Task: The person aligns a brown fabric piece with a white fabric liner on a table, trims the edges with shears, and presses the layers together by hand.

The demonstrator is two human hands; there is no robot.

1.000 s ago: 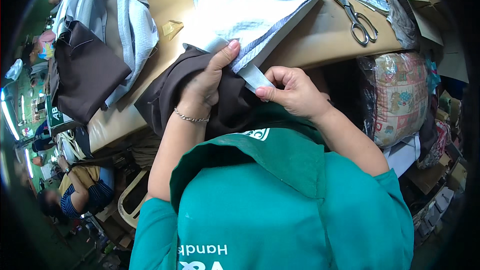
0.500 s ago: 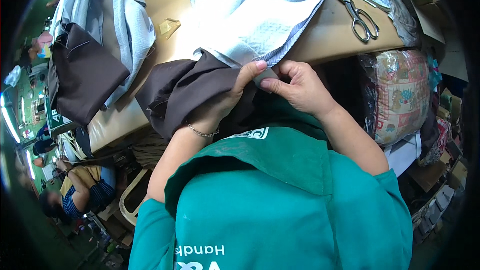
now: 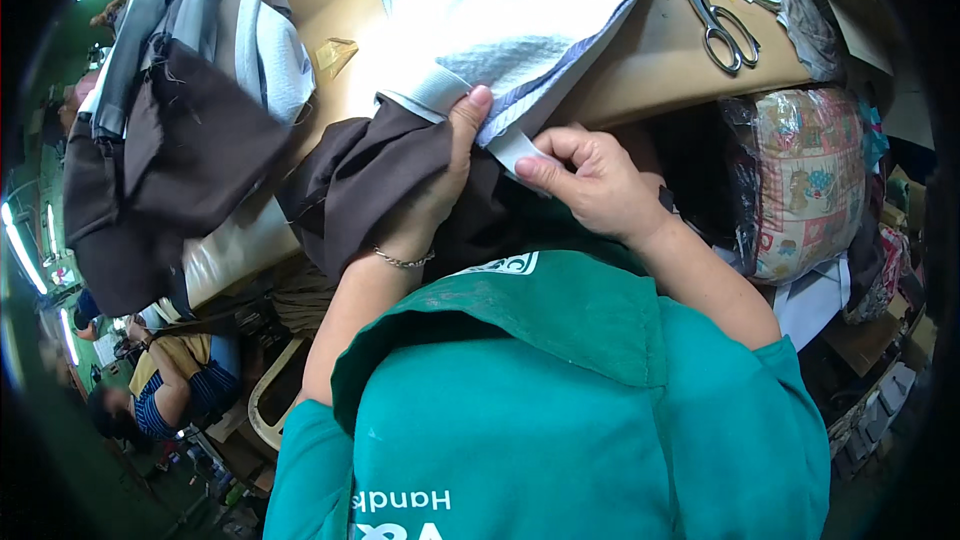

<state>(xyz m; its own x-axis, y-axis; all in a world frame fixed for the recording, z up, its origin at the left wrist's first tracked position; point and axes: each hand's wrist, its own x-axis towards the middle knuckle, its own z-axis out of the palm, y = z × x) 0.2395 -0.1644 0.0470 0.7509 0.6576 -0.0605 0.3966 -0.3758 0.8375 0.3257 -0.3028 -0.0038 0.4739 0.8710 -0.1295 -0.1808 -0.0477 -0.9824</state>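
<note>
Fabric (image 3: 500,25), pale blue-white and textured, is lying over the tan table (image 3: 640,75), its lower corner reaching the near edge, close to the wearer's body. The left hand (image 3: 440,185) is gripping that corner, thumb pressing down from above, presumably so the layers are not slipping; its fingers are hiding beneath the cloth, and how tightly they are curling is impossible to tell. The right hand (image 3: 600,180) is pinching a pale strip (image 3: 513,147) between thumb and bent forefinger, its other fingers folding loosely inward. The strip is sticking out of the corner just beside the left thumb, and the opposed grips seem to be keeping it straight and flat between the hands.

Dark brown cloth (image 3: 370,175) is bunching under and around the left wrist and hanging over the table's edge, likely because it is too bulky for lying flat there. Scissors (image 3: 708,18) are resting on the table to the right, handles pointing toward the wearer, a placement suiting an easy reach. A patterned cushion (image 3: 808,180) in clear plastic is sitting beyond the right forearm, while another brown cloth (image 3: 180,150) is drooping off the table at left.
</note>
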